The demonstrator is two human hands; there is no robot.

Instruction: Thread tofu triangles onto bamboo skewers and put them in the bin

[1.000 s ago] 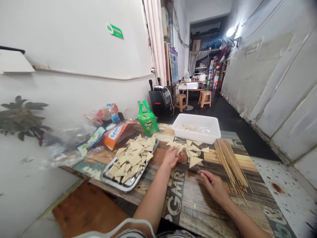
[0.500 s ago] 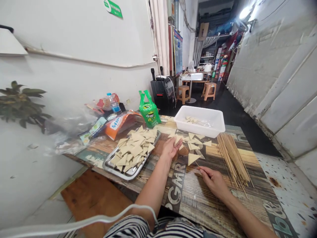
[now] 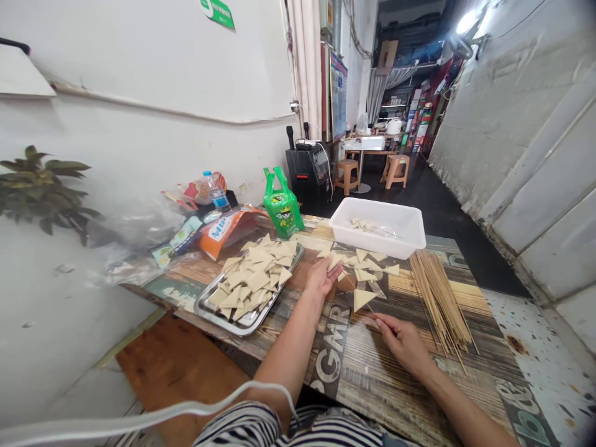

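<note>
The metal tray (image 3: 208, 315) is set close to the left edge of the table (image 3: 367, 379) and heaped with tray triangles (image 3: 254, 276); a nudge from the forearm beside it could, it is judged, spill pieces over the rim or push the tray towards the edge. The left hand (image 3: 321, 277) is curled, thumb and fingers closed on a held triangle (image 3: 334, 261); so thin a sheet could be creased or torn by too tight a grip. Just to its right, loose triangles (image 3: 367, 268) are scattered on the bare wood and could be swept off by an arm. The speared triangle (image 3: 362, 299) is carried on the tip of a skewer (image 3: 373, 311), which is pinched between thumb and forefinger of the right hand (image 3: 403, 340); the piece could be split if pierced near a corner, and a fingertip could be pricked if the hands are brought together carelessly. The skewer bundle (image 3: 437, 292), laid loose just right of that hand, could be rolled apart by the wrist.

Counted: one plant (image 3: 41, 186); one bottle (image 3: 216, 195); one orange packet (image 3: 223, 230); one tray, its triangles too overlapped to be counted; one green bag (image 3: 279, 211); one held triangle, so far as can be told; roughly eight loose triangles; one speared triangle on one skewer; one white tub (image 3: 382, 247), a few pieces inside; a bundle too dense to count; two stools (image 3: 348, 174).
</note>
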